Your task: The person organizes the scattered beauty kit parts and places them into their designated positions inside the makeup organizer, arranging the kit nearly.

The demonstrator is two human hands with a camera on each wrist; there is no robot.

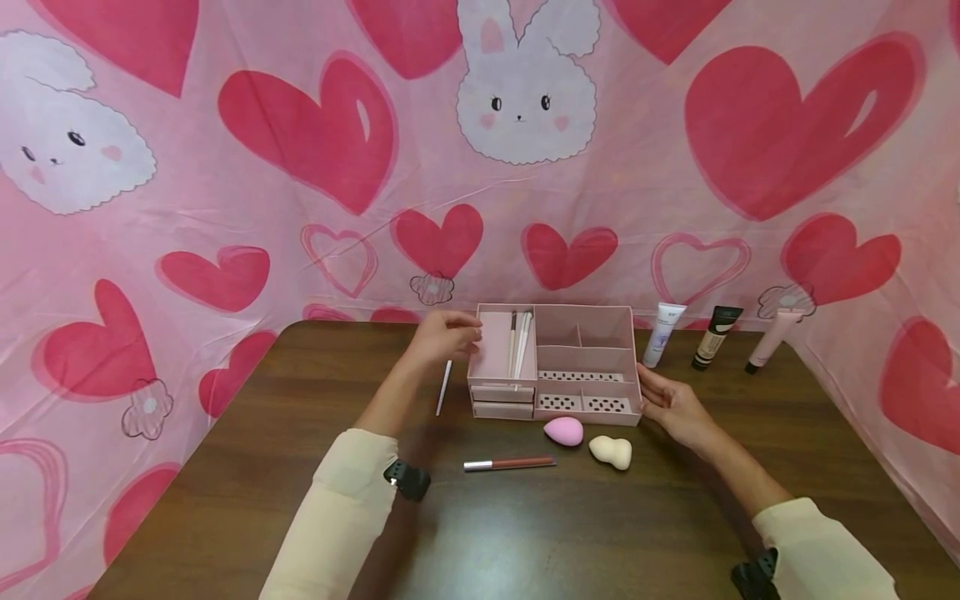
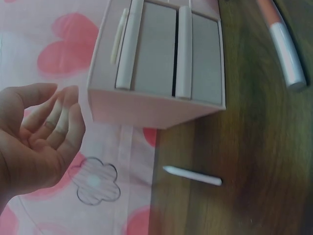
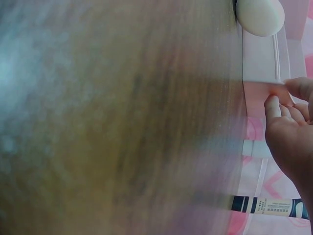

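Note:
A pink makeup organizer stands on the wooden table between the two hands. It has open compartments on the right and two small drawers at the lower left. Thin brushes lie on its upper left section. Beside the organizer's left side is my left hand, its fingers loosely bent; in the left wrist view that hand is apart from it and holds nothing. My right hand touches the organizer's right side near the front corner, and the right wrist view shows fingertips against that side.
In front of the organizer lie a pink egg sponge, a cream sponge and a lip gloss tube. A thin white stick is at its left. To its right stand a white tube, a black-capped tube and a pink tube.

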